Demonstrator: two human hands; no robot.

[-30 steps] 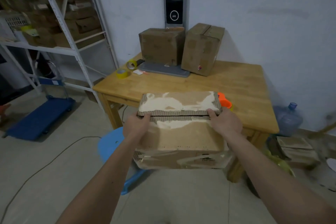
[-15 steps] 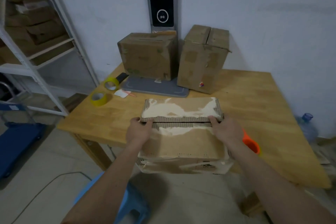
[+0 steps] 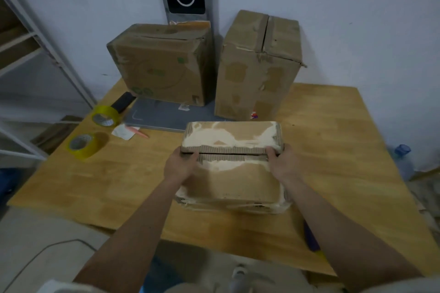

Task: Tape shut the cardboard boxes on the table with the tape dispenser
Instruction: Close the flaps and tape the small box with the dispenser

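Note:
A worn cardboard box (image 3: 231, 183) with torn, whitish top flaps sits low over the middle of the wooden table (image 3: 333, 150). I cannot tell whether it touches the wood. My left hand (image 3: 181, 164) grips its left side, fingers curled over the flap seam. My right hand (image 3: 283, 164) grips the right side the same way. The flaps lie closed with a narrow gap between them. At the back stand a wide cardboard box (image 3: 162, 66) and a tall cardboard box (image 3: 257, 66). No tape dispenser shows.
Two yellow tape rolls (image 3: 106, 115) (image 3: 83, 145) lie at the table's left. Beside them is a paper scrap with a pink pen (image 3: 129, 131). A grey base plate (image 3: 166, 116) lies under the wide box. A metal shelf (image 3: 35, 38) stands left, a water bottle (image 3: 402, 159) right.
I have carried the box forward from the table's near edge to over its middle, both hands holding it as before. The orange object beside the box has dropped out of sight.

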